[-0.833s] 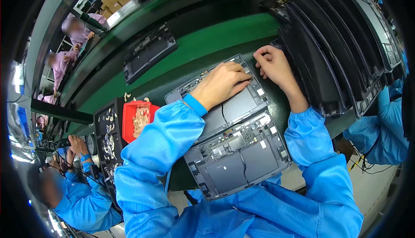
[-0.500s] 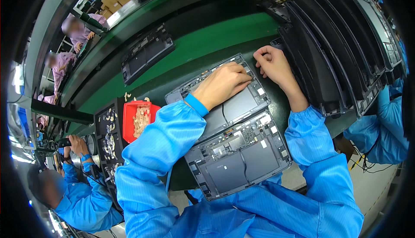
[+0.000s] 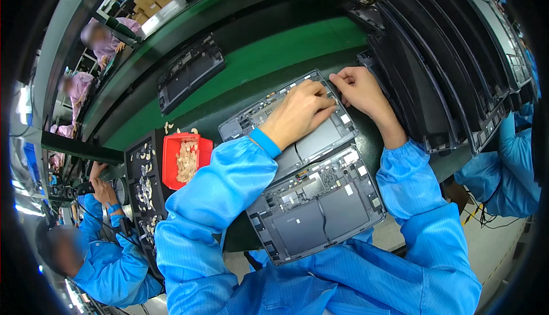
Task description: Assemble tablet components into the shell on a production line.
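An opened tablet-like device (image 3: 329, 139) with grey metal housing and exposed parts lies in front of me. Over its upper part rests my left hand (image 3: 298, 112), fingers curled together with the tips at the board along its far right side; anything in them is hidden. My right hand (image 3: 361, 90) is closed in a pinch just off the device's far right corner, and whatever is between thumb and forefinger is too small to make out. A second opened device (image 3: 294, 229), showing a circuit board, dark battery and black cable, lies nearer to me.
A red bin (image 3: 169, 163) of small beige pieces stands left, beside a black compartment tray (image 3: 136, 186) of small parts. Another opened device (image 3: 191, 77) sits on the green belt (image 3: 286, 49). Dark panels (image 3: 434, 69) stand racked at right. A co-worker (image 3: 108, 258) sits at left.
My right hand has moved left to the device's corner. My left hand has shifted slightly, its thumb now more extended. The device on the belt has slid a little left.
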The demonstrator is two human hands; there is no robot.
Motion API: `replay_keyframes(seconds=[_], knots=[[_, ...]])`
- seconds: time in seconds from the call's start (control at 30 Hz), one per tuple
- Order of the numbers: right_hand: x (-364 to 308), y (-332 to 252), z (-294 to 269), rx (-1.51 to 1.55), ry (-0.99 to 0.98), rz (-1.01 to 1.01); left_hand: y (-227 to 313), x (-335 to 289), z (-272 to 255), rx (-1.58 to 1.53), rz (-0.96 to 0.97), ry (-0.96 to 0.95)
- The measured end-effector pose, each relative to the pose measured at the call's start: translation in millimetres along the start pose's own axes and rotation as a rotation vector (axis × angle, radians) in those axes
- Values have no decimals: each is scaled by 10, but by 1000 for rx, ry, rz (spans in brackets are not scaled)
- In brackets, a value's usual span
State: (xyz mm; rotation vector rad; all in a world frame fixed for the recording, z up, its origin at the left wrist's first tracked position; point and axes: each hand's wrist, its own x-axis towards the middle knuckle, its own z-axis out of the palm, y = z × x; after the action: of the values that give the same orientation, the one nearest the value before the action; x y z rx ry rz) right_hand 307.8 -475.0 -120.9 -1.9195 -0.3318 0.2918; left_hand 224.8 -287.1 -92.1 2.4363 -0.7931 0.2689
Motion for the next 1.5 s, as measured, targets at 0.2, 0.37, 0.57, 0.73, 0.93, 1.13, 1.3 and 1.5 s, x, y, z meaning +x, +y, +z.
replay_keyframes(seconds=[0.2,0.37,0.57,0.73,0.93,1.13,1.3,1.5], knots=[[-226,-102,-123,-212,5,108,401,-256,63,459,-43,15],[-684,-396,173,-657,59,26,484,-508,141,209,-138,-86],[-608,-141,192,-564,109,-117,398,-589,296,165,-84,-8],[-570,-142,150,46,-40,71,481,-618,204,171,-70,99],[-253,77,232,337,128,-38,515,-632,123,271,-94,77],[1210,67,-222,296,174,-25,755,-948,345,162,-139,42],[2148,74,93,-33,348,-102,748,-1127,411,78,-205,124],[1788,-1123,1668,-518,170,-694,747,-1161,318,183,-450,258]])
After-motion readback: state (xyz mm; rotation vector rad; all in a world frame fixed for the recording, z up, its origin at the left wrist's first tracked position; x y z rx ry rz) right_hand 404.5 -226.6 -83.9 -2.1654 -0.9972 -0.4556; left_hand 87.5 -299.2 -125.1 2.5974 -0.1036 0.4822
